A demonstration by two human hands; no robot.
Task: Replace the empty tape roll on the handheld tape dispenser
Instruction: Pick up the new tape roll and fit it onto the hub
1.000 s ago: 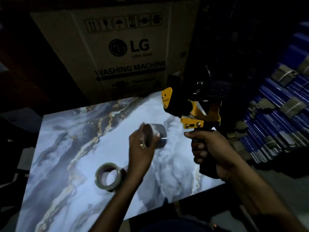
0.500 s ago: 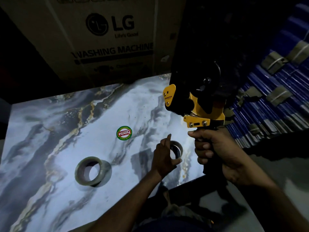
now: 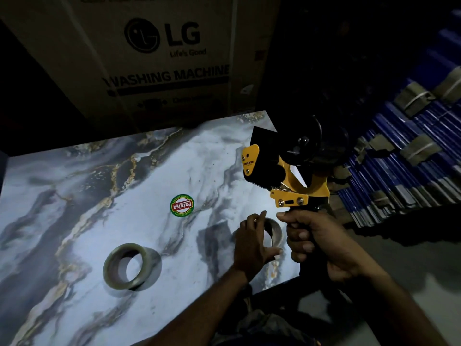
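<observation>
My right hand (image 3: 321, 242) grips the black handle of the yellow and black tape dispenser (image 3: 287, 171), held upright above the table's right edge; its black spool hub carries no roll. My left hand (image 3: 252, 243) rests on the marbled table (image 3: 74, 196) with fingers curled around the empty grey tape core (image 3: 274, 232), which stands on the tabletop just left of the dispenser handle. A full roll of clear tape (image 3: 131, 265) lies further left on the table, apart from both hands.
A round red and green sticker (image 3: 182, 205) is stuck on the tabletop. A large LG washing machine carton (image 3: 162, 58) stands behind the table. Stacks of blue strapped bundles (image 3: 411, 158) fill the right side. The table's near edge is close to my body.
My left hand lowered the empty core from mid-air onto the tabletop near the dispenser handle. The view shifted, so the sticker came into sight. The dispenser stayed in my right hand.
</observation>
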